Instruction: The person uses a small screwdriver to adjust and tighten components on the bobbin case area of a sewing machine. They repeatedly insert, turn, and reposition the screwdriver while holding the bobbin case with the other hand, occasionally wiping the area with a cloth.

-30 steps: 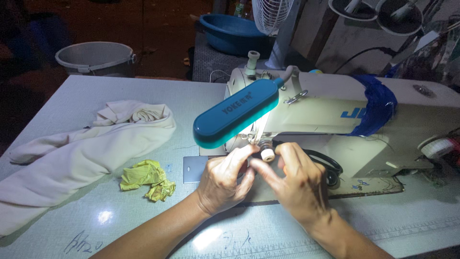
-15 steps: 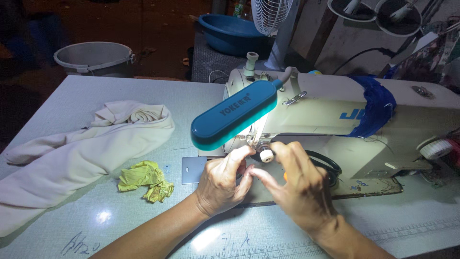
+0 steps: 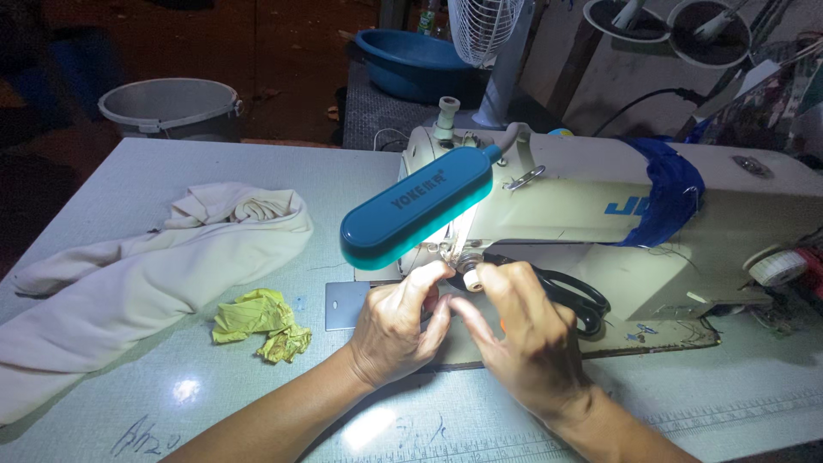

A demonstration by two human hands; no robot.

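Both my hands are at the needle area of a cream sewing machine. My left hand has its fingertips pinched together just under the needle bar, beside my right hand, whose thumb and forefinger pinch close to the same spot. Whatever they hold is too small to make out. A teal oblong lamp clipped to the machine shines down on the fingers. Black-handled scissors lie on the machine bed behind my right hand.
A cream garment lies bunched on the left of the pale table, with a crumpled yellow-green scrap beside it. Beyond the table stand a grey bucket, a blue basin and a fan.
Both hands have stayed at the needle, with the fingers shifting only slightly closer to it. Nothing else has moved.
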